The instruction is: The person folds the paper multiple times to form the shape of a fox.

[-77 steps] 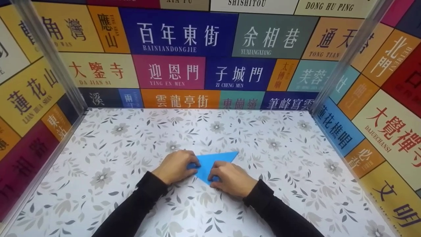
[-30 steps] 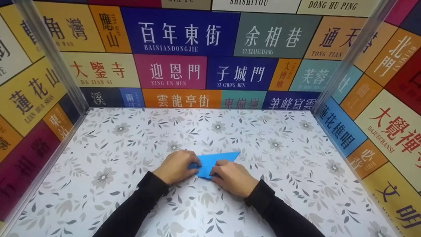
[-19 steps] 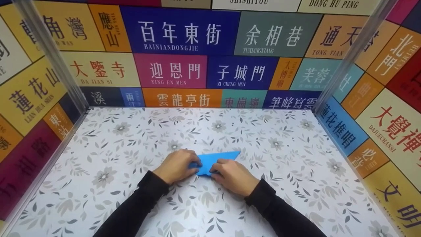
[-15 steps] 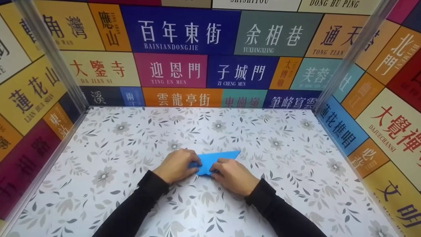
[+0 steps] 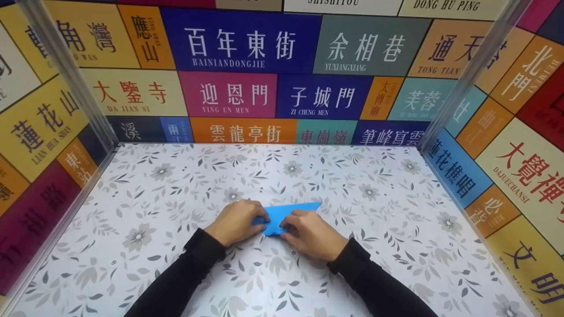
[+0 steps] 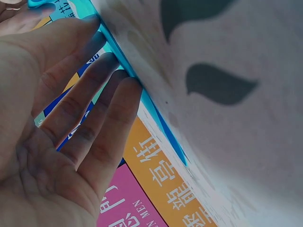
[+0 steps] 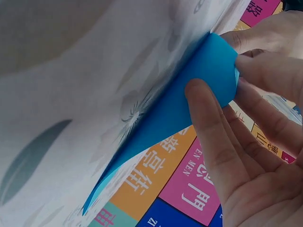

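On the table (image 5: 246,281), our left hand (image 5: 237,223) is pressing the blue paper (image 5: 277,215) at nine o'clock, fingers spread; our right hand (image 5: 315,235) is pinching its edge at five. If the left is slipping, we're skewing the fold.

Smooth matt paper (image 5: 276,216) with crisp edges, dull-finished cloth sleeves (image 5: 176,277), a smooth low-sheen desk (image 5: 374,174), smooth printed wall panels (image 5: 370,46), glossy clear plastic-looking corner strips (image 5: 469,75)
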Tool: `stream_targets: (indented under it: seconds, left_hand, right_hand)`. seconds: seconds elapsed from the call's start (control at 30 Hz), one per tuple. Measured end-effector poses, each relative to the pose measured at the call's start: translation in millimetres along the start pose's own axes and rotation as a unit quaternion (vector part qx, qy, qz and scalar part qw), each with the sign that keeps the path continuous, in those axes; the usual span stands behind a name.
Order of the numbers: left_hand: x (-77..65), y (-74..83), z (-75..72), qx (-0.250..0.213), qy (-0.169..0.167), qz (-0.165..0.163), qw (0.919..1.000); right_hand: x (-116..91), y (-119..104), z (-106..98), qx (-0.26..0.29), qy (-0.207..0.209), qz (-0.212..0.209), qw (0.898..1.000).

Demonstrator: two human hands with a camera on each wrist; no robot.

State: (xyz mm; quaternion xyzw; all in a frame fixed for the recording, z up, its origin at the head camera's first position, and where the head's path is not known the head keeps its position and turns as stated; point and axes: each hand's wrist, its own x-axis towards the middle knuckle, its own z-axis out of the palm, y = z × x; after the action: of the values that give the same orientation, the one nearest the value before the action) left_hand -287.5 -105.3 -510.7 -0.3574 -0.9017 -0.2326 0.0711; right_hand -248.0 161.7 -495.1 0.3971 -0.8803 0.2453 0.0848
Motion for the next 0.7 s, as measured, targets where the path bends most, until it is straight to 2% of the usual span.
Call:
stream_targets:
  seconds: [0.2,0.4,0.7]
  left_hand:
    - [-1.1,0.3,-0.1,-0.003,0.000,-0.001,1.0000]
    - [-1.7,0.0,-0.9,0.001,-0.005,-0.001,1.0000]
    - [-0.6,-0.1,-0.1,-0.009,-0.004,-0.003,0.9999]
  right_hand:
    - [-0.3,1.2,-2.4,0.002,-0.010,0.003,1.000]
    - [1.0,2.3,-0.6,-0.002,-0.002,0.008,1.000]
    - [2.1,3.7,0.3,0.034,-0.004,0.048,0.998]
